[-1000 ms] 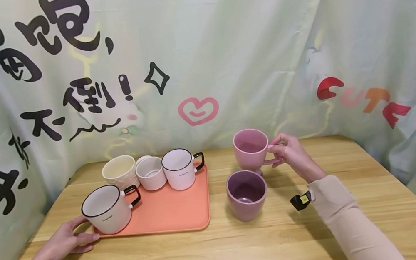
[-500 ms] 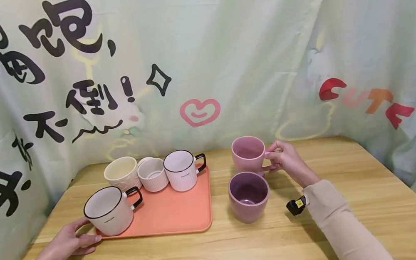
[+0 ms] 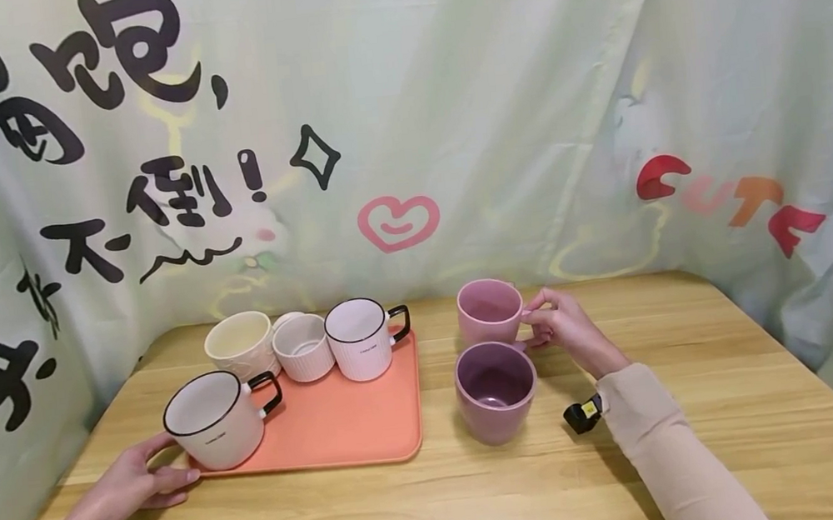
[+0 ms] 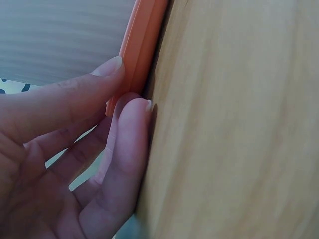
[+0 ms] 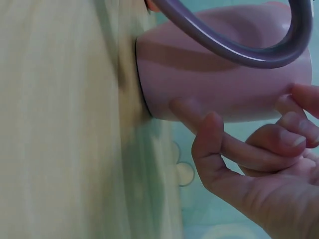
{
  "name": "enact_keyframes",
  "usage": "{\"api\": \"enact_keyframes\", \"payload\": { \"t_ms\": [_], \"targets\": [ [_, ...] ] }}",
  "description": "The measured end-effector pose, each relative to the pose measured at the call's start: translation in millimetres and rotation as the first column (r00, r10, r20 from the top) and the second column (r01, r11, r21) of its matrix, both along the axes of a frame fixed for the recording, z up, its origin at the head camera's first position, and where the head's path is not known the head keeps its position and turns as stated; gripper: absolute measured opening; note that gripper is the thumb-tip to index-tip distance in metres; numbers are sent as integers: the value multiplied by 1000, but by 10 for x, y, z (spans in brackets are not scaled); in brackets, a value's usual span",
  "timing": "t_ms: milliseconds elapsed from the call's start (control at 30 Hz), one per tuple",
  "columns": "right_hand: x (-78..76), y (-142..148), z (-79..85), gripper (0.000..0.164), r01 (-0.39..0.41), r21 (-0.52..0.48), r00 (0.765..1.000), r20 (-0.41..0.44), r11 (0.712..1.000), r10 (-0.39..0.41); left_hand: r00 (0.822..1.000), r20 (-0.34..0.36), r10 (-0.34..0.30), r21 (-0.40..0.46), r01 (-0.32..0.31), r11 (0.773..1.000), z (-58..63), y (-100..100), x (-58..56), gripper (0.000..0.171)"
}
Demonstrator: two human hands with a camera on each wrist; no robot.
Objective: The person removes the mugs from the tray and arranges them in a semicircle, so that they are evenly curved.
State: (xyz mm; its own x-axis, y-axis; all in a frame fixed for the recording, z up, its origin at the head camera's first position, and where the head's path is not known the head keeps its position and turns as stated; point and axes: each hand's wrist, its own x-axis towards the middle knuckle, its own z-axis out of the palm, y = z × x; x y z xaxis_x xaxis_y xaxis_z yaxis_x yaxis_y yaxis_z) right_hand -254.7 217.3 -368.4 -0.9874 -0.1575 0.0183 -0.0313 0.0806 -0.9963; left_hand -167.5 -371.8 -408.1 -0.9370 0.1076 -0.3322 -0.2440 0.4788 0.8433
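Note:
My left hand (image 3: 133, 488) pinches the near left corner of an orange tray (image 3: 341, 418); in the left wrist view the thumb lies on its rim (image 4: 142, 45) with fingers beneath. Beside that hand, a wide white mug (image 3: 214, 426) with black rim and handle stands on the tray. At the back right, my right hand (image 3: 570, 329) holds a pink mug (image 3: 489, 311) by its handle side. The mug is upright, its base at the tabletop in the right wrist view. A darker purple mug (image 3: 496, 403) stands in front, partly hiding it; its handle (image 5: 219, 45) crosses the right wrist view.
Along the tray's back stand a cream cup (image 3: 240, 344), a small ribbed white cup (image 3: 303, 348) and a white mug (image 3: 359, 337) with a black rim. A printed curtain (image 3: 493, 119) hangs behind the wooden table (image 3: 440, 500).
My right hand has brought the pink mug left and down onto the table behind the purple mug. The left hand keeps its grip on the tray corner.

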Motion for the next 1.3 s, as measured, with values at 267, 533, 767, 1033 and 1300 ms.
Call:
{"api": "enact_keyframes", "payload": {
  "t_ms": [267, 533, 767, 1033, 1300],
  "targets": [
    [-47, 29, -17, 4, -78, -37, 996, 30, 996, 79, 1000, -14, -14, 13, 14, 1000, 4, -60, -12, 81],
    [-76, 58, -26, 17, -119, -17, 993, 23, 993, 119, 1000, -20, -17, 12, 17, 1000, -2, -73, 1, 82],
    [-84, 68, -50, 17, -130, -45, 991, 15, 991, 131, 1000, -8, -10, -8, 9, 1000, -12, -58, -23, 83],
    [-70, 76, -15, 23, -144, 2, 989, 19, 990, 144, 1000, -8, -12, -12, 12, 1000, -18, -51, -20, 83],
    [-33, 141, 2, 17, -171, 18, 985, 24, 985, 170, 1000, -19, -19, -17, 19, 1000, -22, -44, -21, 82]
  ]
}}
